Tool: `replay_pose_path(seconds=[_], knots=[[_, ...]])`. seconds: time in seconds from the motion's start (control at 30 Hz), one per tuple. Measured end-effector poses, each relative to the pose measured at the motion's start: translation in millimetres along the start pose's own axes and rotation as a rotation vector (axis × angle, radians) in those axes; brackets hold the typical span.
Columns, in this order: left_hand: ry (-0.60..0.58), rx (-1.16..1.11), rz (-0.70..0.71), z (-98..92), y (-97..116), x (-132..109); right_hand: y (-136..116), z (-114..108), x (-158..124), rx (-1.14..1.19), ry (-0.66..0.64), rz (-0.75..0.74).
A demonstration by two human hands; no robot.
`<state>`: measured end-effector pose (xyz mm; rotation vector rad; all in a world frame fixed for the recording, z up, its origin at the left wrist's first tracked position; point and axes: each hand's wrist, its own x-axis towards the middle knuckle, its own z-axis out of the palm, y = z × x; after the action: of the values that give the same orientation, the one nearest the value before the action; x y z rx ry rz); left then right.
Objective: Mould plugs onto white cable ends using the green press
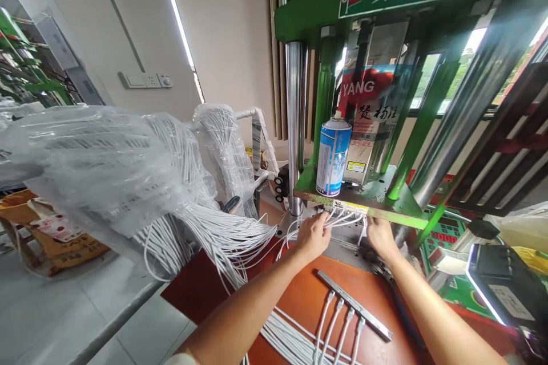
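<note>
My left hand (310, 236) closes around several thin white cables (342, 219) where they run under the green plate of a press machine (359, 199). My right hand (381, 238) reaches the metal bed beneath that plate, close to the same cables, and its fingertips are hidden. Below my hands, a steel bar (355, 305) lies on an orange-brown work surface (295, 279), with several white cable plugs (338, 313) lined up against it. A blue and white spray can (333, 154) stands on the green plate.
A large bundle of white cables in clear plastic wrap (103, 165) spreads along the left, and a second wrapped bundle (225, 154) stands behind it. Steel columns (295, 120) rise from the press. A dark device (505, 285) sits at the right, beside a red-digit control panel (445, 234).
</note>
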<state>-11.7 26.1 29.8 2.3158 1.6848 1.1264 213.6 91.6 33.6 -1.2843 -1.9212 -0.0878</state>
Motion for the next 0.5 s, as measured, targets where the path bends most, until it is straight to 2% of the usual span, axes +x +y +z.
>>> replay_pose_path(seconds=[0.07,0.17,0.23,0.3,0.37,0.5], knots=[[-0.207,-0.246,-0.025,-17.2,6.5,-14.2,-8.8,-9.3,-28.6,0.079,0.059,0.054],[-0.674,-0.908,-0.219,-43.1,21.6,-47.6,-29.4,-30.9,-75.8,0.184,0.081,0.081],[-0.854,-1.217,-0.342,-57.7,36.1,-71.4,-46.6,-47.1,-102.9,0.230,0.104,0.090],[-0.909,-1.346,-0.367,-68.2,52.7,-92.2,-63.1,-61.6,-123.0,0.250,0.165,0.096],[-0.910,-1.391,-0.361,-74.4,68.6,-108.9,-76.2,-72.9,-135.4,0.257,0.247,0.080],[-0.787,-1.348,-0.419,-80.3,90.2,-128.3,-88.7,-84.6,-143.7,0.244,0.418,-0.014]])
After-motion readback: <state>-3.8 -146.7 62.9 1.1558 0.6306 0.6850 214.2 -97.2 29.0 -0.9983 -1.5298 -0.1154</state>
